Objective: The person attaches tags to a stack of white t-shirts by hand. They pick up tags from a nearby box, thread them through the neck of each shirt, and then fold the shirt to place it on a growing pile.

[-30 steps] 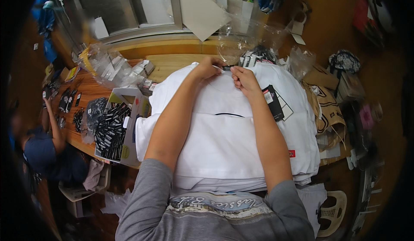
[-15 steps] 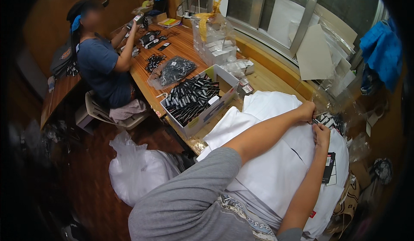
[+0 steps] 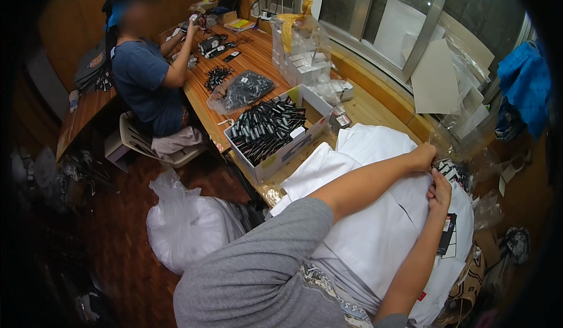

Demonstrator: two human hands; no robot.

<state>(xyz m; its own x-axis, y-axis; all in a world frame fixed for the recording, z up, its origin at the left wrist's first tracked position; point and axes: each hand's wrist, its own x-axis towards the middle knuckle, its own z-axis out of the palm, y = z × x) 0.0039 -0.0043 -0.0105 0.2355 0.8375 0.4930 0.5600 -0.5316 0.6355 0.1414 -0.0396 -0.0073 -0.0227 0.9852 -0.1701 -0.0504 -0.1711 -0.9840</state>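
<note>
While the left hand (image 3: 426, 155) and right hand (image 3: 438, 191) sit close together at the far edge of a white shirt (image 3: 381, 225), their fingers are curled inward; whether anything is gripped between them cannot be told. The shirt lies spread over further white cloth, directly before the person, on a pale wooden tabletop (image 3: 369, 108). It is judged light, soft and limp, not fragile but liable to crease or soil; a seam or doubled edge appears the soundest hold. A black hang tag (image 3: 447, 235) lies on the cloth, right of the right forearm. Left of the shirt stands an open carton (image 3: 288, 159) heaped with black tags (image 3: 267, 126). Beyond it, at a striped wooden table (image 3: 271, 51), sits a co-worker (image 3: 141, 73), hands raised. A sliding window (image 3: 409, 45) lines the far side; a translucent plastic bag (image 3: 187, 234) rests on the brown floor (image 3: 126, 243).
</note>
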